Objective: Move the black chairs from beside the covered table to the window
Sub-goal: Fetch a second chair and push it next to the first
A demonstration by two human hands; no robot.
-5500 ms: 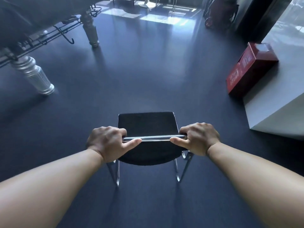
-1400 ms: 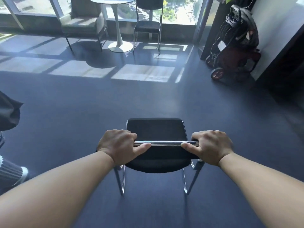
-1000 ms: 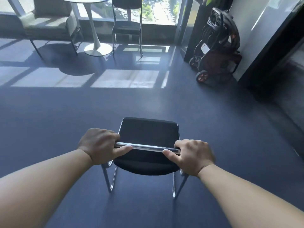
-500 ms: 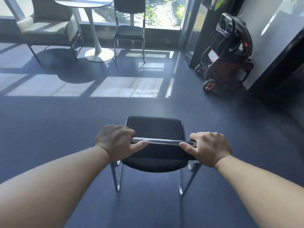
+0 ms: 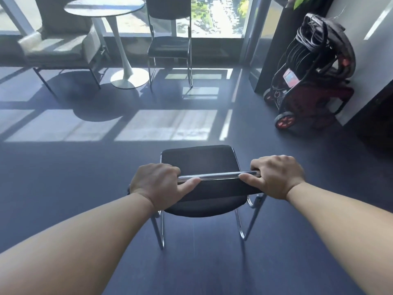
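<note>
A black chair (image 5: 200, 159) with chrome legs is in front of me on the dark blue floor, its back toward me. My left hand (image 5: 156, 182) grips the left end of the chrome top bar of its backrest. My right hand (image 5: 276, 175) grips the right end of the same bar. The window (image 5: 214, 15) lies ahead at the top of the view. A second black chair (image 5: 169, 45) stands upright in front of the window.
A round white pedestal table (image 5: 106, 6) and a grey armchair (image 5: 57, 47) stand by the window on the left. A red wheeled cable-reel cart (image 5: 308, 81) sits against the wall at right. Sunlit patches cross the floor between me and the window.
I have walked the chair away from the covered table and red box toward the window. The window furniture and the cart are larger and closer now. Both hands keep the same grip.
</note>
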